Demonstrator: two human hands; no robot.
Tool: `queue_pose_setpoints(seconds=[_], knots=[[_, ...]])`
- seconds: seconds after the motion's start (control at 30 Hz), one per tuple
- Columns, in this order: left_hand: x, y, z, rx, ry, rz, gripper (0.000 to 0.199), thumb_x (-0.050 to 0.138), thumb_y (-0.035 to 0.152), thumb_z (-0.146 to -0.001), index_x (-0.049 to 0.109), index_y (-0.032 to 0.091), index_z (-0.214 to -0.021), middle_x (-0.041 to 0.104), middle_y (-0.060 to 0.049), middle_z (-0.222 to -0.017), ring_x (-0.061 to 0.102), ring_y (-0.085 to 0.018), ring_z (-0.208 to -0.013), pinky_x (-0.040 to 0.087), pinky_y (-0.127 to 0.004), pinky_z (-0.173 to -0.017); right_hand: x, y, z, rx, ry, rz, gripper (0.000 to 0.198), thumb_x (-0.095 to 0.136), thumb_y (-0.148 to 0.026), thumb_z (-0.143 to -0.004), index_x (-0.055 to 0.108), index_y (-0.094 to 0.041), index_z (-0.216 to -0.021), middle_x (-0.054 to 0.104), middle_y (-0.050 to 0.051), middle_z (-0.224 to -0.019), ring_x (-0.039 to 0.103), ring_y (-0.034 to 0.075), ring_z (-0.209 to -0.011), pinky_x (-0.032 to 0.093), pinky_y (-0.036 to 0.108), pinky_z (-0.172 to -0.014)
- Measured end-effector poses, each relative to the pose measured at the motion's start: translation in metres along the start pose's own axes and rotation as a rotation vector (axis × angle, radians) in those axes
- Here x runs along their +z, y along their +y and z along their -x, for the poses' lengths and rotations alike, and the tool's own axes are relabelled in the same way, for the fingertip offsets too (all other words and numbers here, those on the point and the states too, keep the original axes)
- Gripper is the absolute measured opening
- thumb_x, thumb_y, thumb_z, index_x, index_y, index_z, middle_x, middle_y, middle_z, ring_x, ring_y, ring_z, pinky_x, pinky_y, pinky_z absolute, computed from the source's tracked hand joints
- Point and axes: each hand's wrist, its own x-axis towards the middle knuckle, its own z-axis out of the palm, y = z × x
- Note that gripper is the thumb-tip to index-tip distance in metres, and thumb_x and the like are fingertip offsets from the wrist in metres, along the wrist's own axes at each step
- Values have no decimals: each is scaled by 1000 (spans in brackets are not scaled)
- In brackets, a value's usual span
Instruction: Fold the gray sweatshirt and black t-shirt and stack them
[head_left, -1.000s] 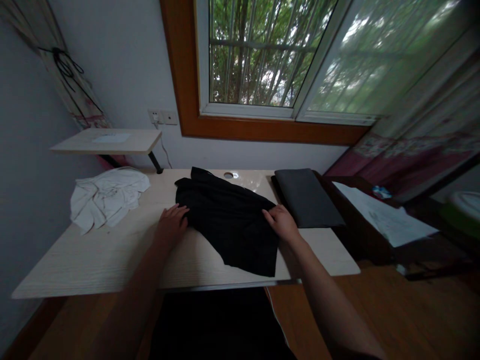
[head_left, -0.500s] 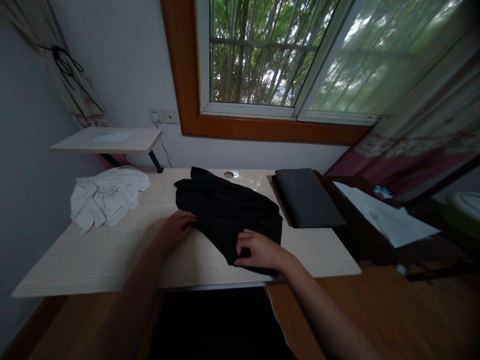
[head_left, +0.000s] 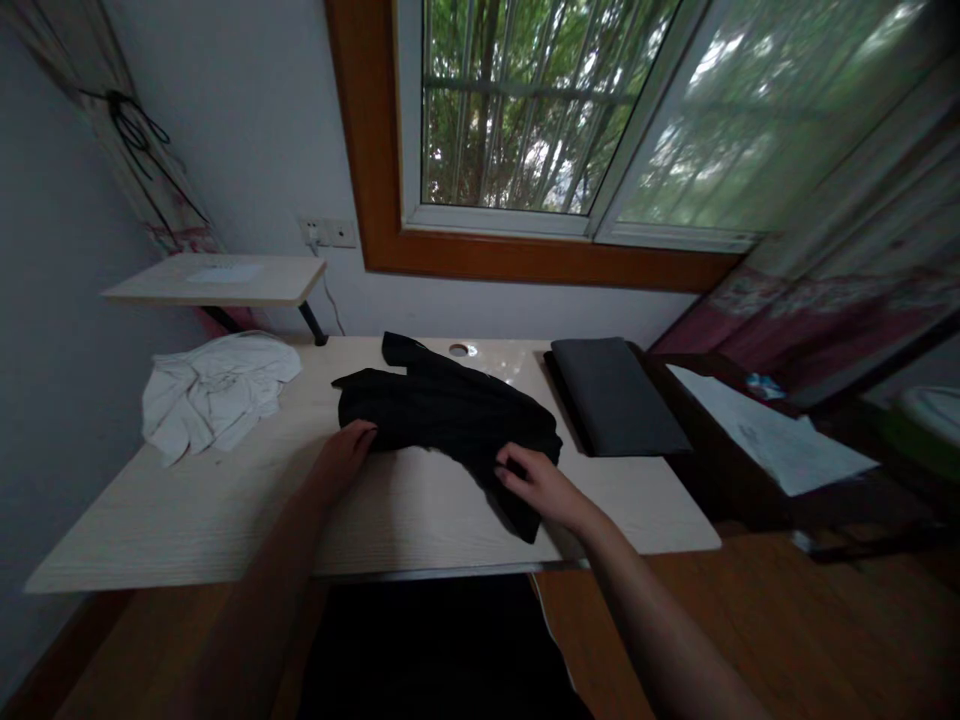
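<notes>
- The black cloth (head_left: 450, 405) is spread between the two hands and beyond them on the pale table (head_left: 187, 530), touched by both.
- By the left hand (head_left: 343, 455) the cloth's left edge is met at the fingertips; the fingers are bent inward, but whether any fabric is pinched cannot be told.
- The right hand (head_left: 540, 485) is set over the cloth's right part, its fingers half curled and a small gap left between thumb and forefinger; whether a fold is gripped there cannot be told.
- Compared with half a second ago, the cloth's near edge has been drawn away from the body, so that bare table is now shown between the hands, and the right hand has been shifted slightly farther out and rightward.
- By this, the cloth's outline is judged to be under adjustment: a hollow has been made in its near edge, and a narrow end is left pointing toward the body, just below the right hand.
- Beyond the left hand, to its left, a crumpled white cloth (head_left: 217, 390) is left untouched; beyond the right hand, to its right, a dark flat case (head_left: 615, 395) is laid.
</notes>
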Motion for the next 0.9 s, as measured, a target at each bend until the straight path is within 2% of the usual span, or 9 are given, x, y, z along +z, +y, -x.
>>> queue_pose_setpoints(seconds=[0.13,0.3,0.47,0.6,0.67,0.77,0.83,0.9], knots=[[-6,6,0,-47,4,66,39,44,51,-99,69,21,-103,74,-7,-104,69,-25,-97,54,-38,-91,-8,14,-7,153,241,-165,26,51,-48,-96,58,-23,-93,56,-2,-80,52,17,-76,40,28,-70],[-13,14,1,-89,-40,131,38,49,52,-97,72,23,-101,76,-5,-102,70,-23,-95,52,-36,-91,-6,31,-19,239,335,-254,33,58,-55,-89,61,-23,-90,57,-1,-81,53,19,-79,39,30,-74],[-13,13,4,-73,-147,119,41,61,54,-90,72,25,-118,72,-3,-91,67,-21,-81,54,-35,-80,-2,47,-24,278,394,-407,37,64,-59,-82,60,-22,-87,55,-2,-76,51,18,-75,39,29,-72],[-6,8,5,74,-159,34,47,76,53,-79,72,24,-116,69,-7,-110,65,-26,-102,52,-41,-95,-3,58,-20,272,417,-446,37,66,-59,-83,60,-23,-89,56,-3,-79,52,18,-77,40,29,-74],[-3,7,5,152,-140,-30,42,79,47,-77,73,21,-109,68,-9,-114,62,-28,-108,50,-45,-100,-6,62,-16,272,423,-421,37,64,-59,-86,61,-23,-92,58,-2,-80,54,19,-79,42,30,-76],[-1,6,2,258,-107,-100,22,72,33,-82,72,20,-101,68,-11,-117,59,-29,-111,49,-48,-101,-10,70,-12,218,439,-275,32,58,-56,-92,60,-24,-96,63,1,-89,59,22,-89,46,35,-85],[0,5,1,291,-71,-116,16,66,26,-86,71,20,-100,66,-11,-126,57,-30,-119,47,-51,-106,-12,77,-11,112,446,-127,27,52,-51,-96,59,-24,-95,67,6,-105,61,25,-103,45,41,-97],[1,5,0,295,-50,-121,20,60,23,-88,69,20,-106,62,-12,-137,52,-31,-131,42,-54,-112,-13,84,-11,17,441,33,23,47,-45,-99,56,-24,-93,65,10,-123,58,26,-117,41,46,-107]])
